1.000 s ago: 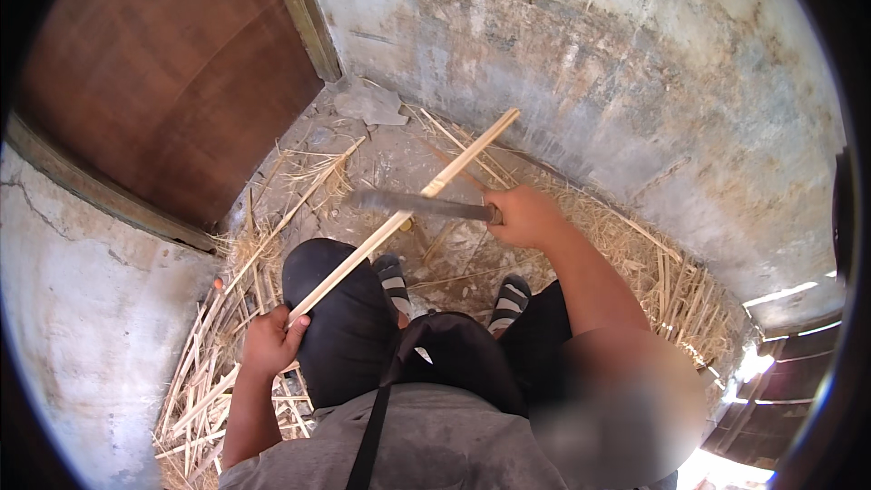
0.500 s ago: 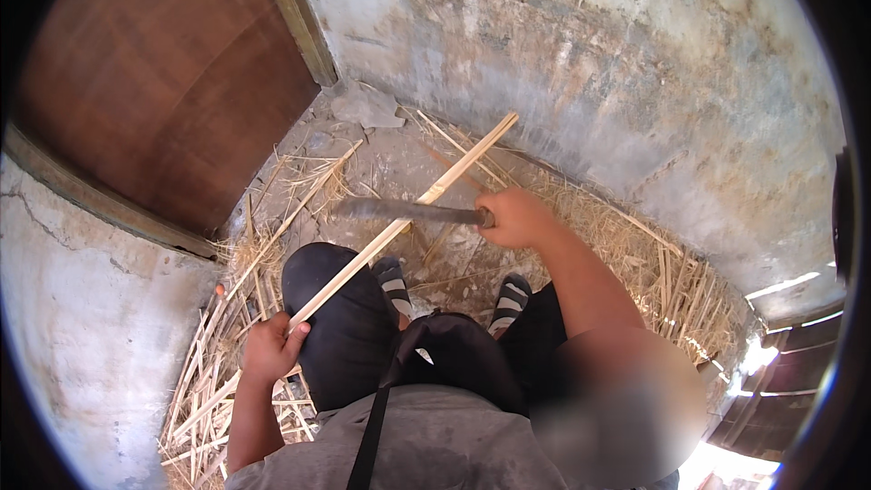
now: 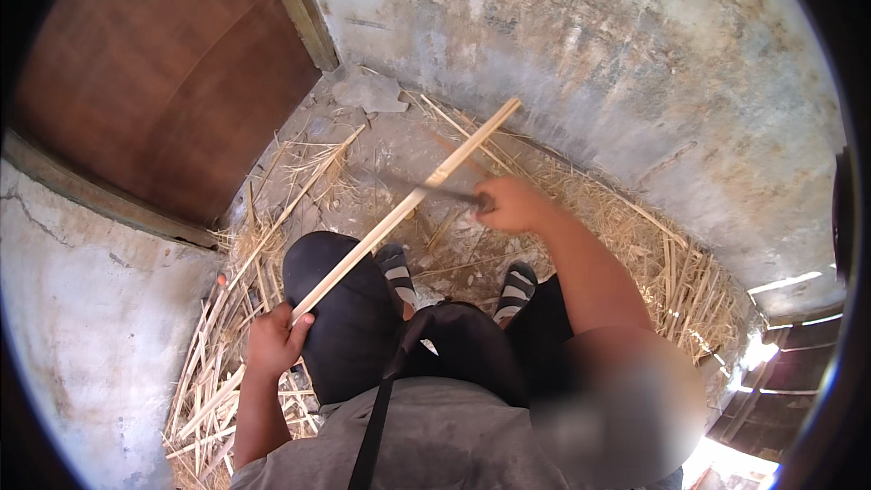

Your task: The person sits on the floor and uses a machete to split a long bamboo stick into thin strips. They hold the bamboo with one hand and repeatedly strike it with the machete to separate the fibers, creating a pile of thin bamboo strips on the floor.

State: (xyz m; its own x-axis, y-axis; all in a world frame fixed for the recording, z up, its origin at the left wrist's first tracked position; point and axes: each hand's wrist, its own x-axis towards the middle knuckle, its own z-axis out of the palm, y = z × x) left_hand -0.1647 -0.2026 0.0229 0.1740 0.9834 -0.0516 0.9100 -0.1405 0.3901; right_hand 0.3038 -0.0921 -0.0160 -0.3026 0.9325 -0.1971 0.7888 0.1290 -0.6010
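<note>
My left hand [image 3: 277,342] is closed round the near end of a long pale split-bamboo strip [image 3: 363,248]. The strip slants up and away to the right, passing over my left knee toward the wall. My right hand [image 3: 513,203] grips the handle of a large knife [image 3: 445,192]. Its dark blade points left and meets the strip a little beyond my feet; whether it lies over or under the strip there is hard to tell. Motion smears the blade, and its tip is faint.
Split strips [image 3: 204,413] lie heaped beside my left arm. Shavings and more strips [image 3: 671,281] line the foot of the stained wall [image 3: 581,54]. A brown door panel [image 3: 172,82] stands at the far left. A pale flat slab [image 3: 370,91] lies near the corner.
The knife blade has turned from showing its broad side to a thin, blurred edge. My right hand has shifted slightly. The strip stays in my left hand at nearly the same slant.
</note>
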